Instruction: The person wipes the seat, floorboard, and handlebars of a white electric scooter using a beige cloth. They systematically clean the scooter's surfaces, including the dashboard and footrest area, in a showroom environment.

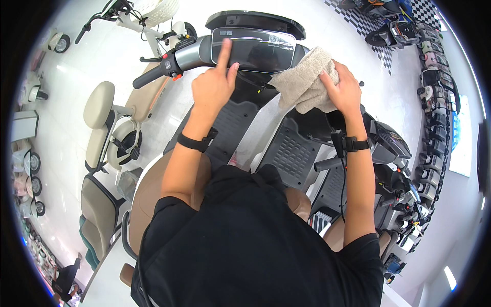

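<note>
My left hand (213, 87) is empty, its index finger stretched over the left part of a scooter's dashboard display (261, 53). The thumb points up beside that finger, and the other fingers are curled. Whether the fingertip touches the glossy screen, I cannot tell. A beige terry cloth (303, 82) is bunched in my right hand (347, 90), at the right end of the display. The cloth hides the right handlebar. The left handlebar grip (149, 76) shows, with its brake lever and a switch block (170, 65). Above the display curves a black front panel (255, 21).
Dark ribbed footboards (226, 126) lie below my hands. A cream electric scooter (99, 105) stands to the left, and another scooter's handlebar (326, 164) is close to my right forearm. Several parked scooters (433, 130) line the right side. A person (65, 280) is at far lower left.
</note>
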The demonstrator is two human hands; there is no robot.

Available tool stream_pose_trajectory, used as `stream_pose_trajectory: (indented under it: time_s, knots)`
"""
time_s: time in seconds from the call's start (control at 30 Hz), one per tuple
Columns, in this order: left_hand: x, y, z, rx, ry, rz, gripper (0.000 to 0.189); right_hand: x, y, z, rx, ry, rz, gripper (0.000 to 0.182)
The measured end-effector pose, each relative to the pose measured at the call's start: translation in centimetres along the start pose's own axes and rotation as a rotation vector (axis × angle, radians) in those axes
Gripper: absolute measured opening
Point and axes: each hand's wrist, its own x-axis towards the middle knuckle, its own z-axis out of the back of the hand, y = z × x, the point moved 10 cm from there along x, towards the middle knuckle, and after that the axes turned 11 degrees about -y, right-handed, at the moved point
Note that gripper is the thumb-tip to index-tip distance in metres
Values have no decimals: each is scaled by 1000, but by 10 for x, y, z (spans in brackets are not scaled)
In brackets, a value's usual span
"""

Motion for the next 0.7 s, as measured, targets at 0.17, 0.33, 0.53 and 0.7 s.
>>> stream_pose_trajectory:
  time_s: [0.17, 0.33, 0.53, 0.7]
  knots:
    - [2, -11, -15, -73, 125, -10, 59, -2, 0, 3, -31, -11, -22, 59]
    - [1, -8, -9, -102, 43, 1, 63, -3, -4, 0, -37, -22, -38, 64]
    - [-4, -9, -10, -122, 19, 60, 67, -9, -1, 4, -42, -42, -28, 63]
    - [0, -3, -13, -132, -6, 89, 70, -6, -4, 2, -54, -66, -20, 66]
